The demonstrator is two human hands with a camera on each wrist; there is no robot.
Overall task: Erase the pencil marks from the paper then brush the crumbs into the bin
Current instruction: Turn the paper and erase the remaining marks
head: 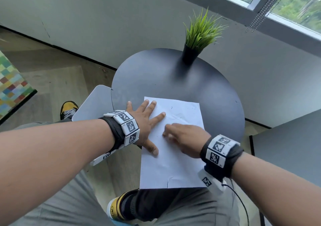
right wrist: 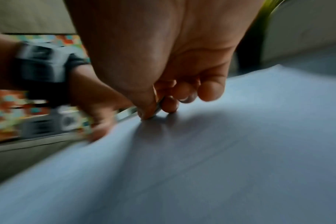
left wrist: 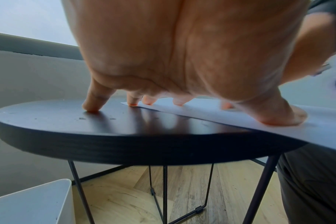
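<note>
From the head view, a white rectangular sheet of paper [head: 175,149] lies on the near half of the round dark grey worktop [head: 173,79], its near edge hanging over the rim toward the person's lap. A few faint pencil marks [head: 171,107] show near its far end. The left hand [head: 145,123] lies flat at the sheet's nine o'clock edge, fingers [head: 157,117] straight and spread, thumb on the paper, little finger on the bare worktop. The right hand [head: 184,137] sits at the middle of the sheet, its fingers curled together and tips down on the paper; what they pinch is hidden here. A white plastic bin [head: 94,104] stands on the floor at nine o'clock of the worktop, just beside its rim. A green grass-like plant in a black pot [head: 190,55] stands at twelve o'clock.

From the left wrist view, the left hand [left wrist: 182,53] presses down with fingertips [left wrist: 133,100] apart, most on the paper [left wrist: 240,116], the outermost on the dark worktop [left wrist: 86,136]. The bin's white corner [left wrist: 38,201] shows at seven o'clock.

From the right wrist view, blurred, the right hand [right wrist: 163,68] has thumb and fingers [right wrist: 170,104] bunched tight, pinching a small pale thing against the paper [right wrist: 220,166]; it is too smeared to name.
</note>
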